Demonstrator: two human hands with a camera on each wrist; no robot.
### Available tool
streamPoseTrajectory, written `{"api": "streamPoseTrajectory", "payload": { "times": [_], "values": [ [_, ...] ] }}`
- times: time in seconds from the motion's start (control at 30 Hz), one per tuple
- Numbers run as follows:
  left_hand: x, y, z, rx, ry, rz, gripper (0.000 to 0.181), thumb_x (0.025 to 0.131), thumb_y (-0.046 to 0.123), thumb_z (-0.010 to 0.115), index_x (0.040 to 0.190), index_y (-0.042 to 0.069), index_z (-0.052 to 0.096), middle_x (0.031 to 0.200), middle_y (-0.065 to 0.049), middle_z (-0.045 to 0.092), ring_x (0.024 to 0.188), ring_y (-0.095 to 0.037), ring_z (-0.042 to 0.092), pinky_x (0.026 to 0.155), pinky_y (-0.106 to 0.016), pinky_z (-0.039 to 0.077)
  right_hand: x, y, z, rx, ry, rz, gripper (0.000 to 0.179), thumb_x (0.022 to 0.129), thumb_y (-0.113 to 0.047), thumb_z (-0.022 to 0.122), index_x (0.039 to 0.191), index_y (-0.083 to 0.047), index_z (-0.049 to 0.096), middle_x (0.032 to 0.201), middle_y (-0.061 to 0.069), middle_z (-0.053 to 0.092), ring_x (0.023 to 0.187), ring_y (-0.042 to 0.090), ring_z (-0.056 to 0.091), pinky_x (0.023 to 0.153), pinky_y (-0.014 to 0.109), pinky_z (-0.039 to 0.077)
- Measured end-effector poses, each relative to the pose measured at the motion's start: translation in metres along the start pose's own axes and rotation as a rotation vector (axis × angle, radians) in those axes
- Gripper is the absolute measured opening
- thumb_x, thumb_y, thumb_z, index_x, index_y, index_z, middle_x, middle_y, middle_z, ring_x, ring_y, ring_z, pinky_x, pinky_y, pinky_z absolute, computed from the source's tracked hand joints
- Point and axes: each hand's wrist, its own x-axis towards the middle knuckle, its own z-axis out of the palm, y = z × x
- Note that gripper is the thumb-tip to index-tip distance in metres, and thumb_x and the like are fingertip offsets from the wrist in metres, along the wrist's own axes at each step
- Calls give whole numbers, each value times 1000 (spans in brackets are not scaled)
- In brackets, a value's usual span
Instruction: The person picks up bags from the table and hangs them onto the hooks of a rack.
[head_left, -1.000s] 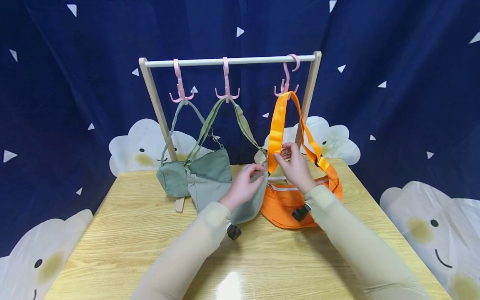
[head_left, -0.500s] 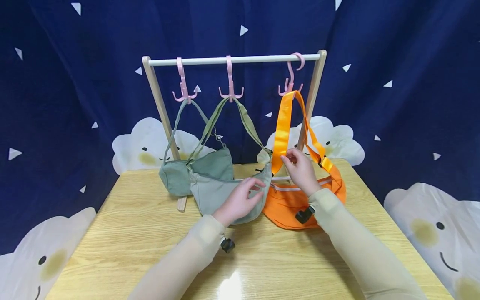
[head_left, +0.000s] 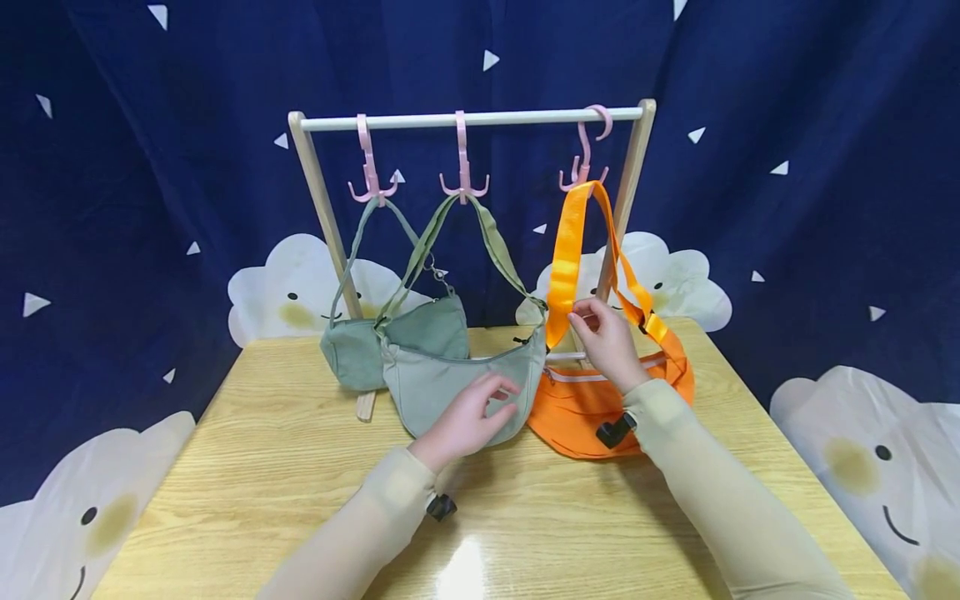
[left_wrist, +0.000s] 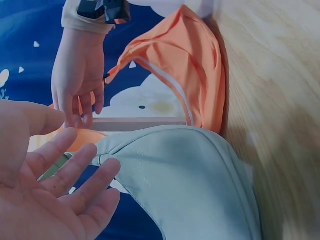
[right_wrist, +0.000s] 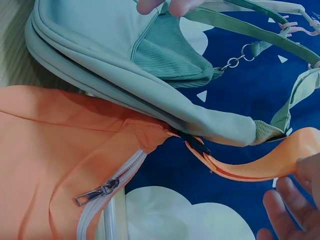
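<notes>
My right hand pinches the edge of an orange strap between thumb and fingers. This strap loops over a pink hook hanger, and its orange zip bag sits on the tabletop. Relaxed, parted fingers show on my left hand, which holds nothing in front of a pale grey-green shoulder bag. The shoulder bag hangs by its green strap from the middle pink hook. It overlaps the orange bag's left end.
A white rail on wooden legs carries the hooks. At the left hook hangs a darker green bag, partly behind the pale one. The wooden table backs onto a dark blue curtain with clouds.
My left hand has drawn back down and left from beside the orange strap. My right hand has shifted slightly towards the strap's right edge. The view has swung a little left.
</notes>
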Motion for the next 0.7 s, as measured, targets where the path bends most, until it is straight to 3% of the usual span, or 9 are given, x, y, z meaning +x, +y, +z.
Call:
{"api": "streamPoseTrajectory", "payload": {
  "times": [0.33, 0.57, 0.7],
  "values": [
    [-15, -1, -6, 5, -19, -23, 24, 103, 14, 62, 124, 4, 64, 128, -12, 64, 120, -35, 64, 101, -54, 51, -8, 3, 4, 21, -77, -43, 27, 104, -12, 61, 128, 0, 62, 117, 20, 65, 103, 36, 65, 97, 50, 52],
    [-30, -1, -9, 41, -19, -31, 23, 102, 13, 63, 123, 4, 64, 126, -11, 63, 120, -33, 63, 98, -54, 53, -30, 8, -1, -10, -119, -62, 28, 104, -12, 61, 131, -3, 60, 124, 16, 63, 106, 32, 64, 94, 48, 53],
    [-39, -1, -12, 101, 19, -23, 22, 100, 13, 66, 121, 7, 65, 125, -8, 64, 117, -29, 62, 100, -48, 53, -45, 10, -6, -49, -129, -113, 30, 104, -12, 62, 132, -3, 60, 127, 17, 61, 106, 31, 63, 93, 51, 53]
  ]
}}
